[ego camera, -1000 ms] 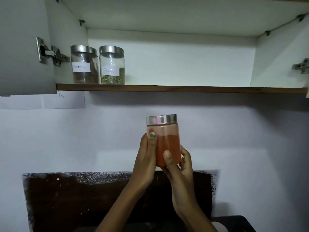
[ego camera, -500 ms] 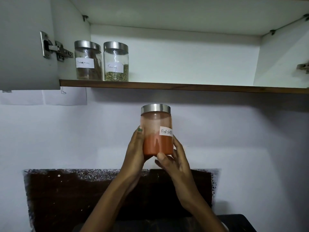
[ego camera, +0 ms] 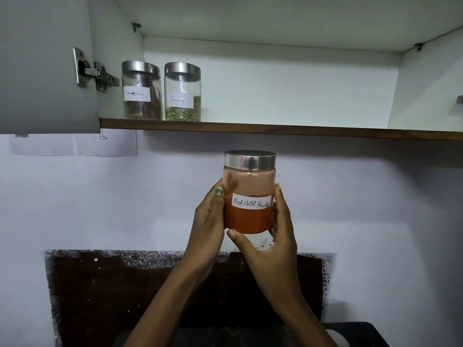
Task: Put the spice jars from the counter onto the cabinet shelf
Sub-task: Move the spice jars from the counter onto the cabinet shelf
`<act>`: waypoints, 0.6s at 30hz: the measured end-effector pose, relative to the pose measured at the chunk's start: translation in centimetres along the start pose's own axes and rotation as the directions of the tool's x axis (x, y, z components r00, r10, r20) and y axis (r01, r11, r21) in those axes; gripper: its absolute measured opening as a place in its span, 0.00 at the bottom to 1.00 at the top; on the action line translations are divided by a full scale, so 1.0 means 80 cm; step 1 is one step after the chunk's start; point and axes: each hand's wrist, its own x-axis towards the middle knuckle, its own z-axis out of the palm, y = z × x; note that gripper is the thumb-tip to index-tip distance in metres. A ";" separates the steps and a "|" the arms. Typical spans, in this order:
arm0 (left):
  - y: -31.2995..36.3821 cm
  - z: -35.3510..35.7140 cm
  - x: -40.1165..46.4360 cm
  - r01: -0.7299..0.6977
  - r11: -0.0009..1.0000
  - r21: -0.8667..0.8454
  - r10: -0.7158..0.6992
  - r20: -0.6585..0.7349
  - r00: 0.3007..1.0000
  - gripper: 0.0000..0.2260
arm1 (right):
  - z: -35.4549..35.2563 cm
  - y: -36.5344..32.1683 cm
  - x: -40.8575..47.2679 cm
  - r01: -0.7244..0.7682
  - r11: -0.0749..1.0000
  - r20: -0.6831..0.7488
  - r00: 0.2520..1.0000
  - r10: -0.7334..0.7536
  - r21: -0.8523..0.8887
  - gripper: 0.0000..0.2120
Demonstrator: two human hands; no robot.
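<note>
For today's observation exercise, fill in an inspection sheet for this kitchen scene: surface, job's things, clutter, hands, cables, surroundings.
Surface: shelf bare to the right of two jars; the counter top is hardly in view.
Job's things: cinnamon jar and fennel jar upright side by side at the shelf's left end; chilli jar upright, lidded, held below the shelf.
Clutter: nothing seen.
Hands: left hand and right hand clasp the chilli jar from either side, label facing the camera.
Cables: nothing seen.
Surroundings: cabinet door open at left with hinge; pale wall; papers stuck under the cabinet; dark backsplash below.
</note>
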 end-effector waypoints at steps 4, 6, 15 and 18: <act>0.003 -0.001 -0.002 0.006 1.000 0.004 -0.006 -0.012 1.000 0.17 | 0.003 -0.003 0.001 0.017 1.000 -0.023 1.000 -0.017 -0.007 0.40; 0.005 -0.001 -0.002 0.008 1.000 0.018 -0.008 -0.011 1.000 0.17 | 0.004 -0.005 0.000 0.024 1.000 -0.030 0.999 -0.024 0.003 0.40; 0.026 0.012 0.004 -0.156 0.968 0.196 0.142 0.086 0.986 0.21 | 0.007 -0.015 0.029 0.119 0.993 -0.248 0.962 -0.111 0.020 0.42; 0.041 0.016 0.021 -0.222 0.931 0.289 0.201 0.100 0.974 0.26 | 0.011 -0.027 0.065 0.178 0.984 -0.270 0.946 -0.179 -0.029 0.42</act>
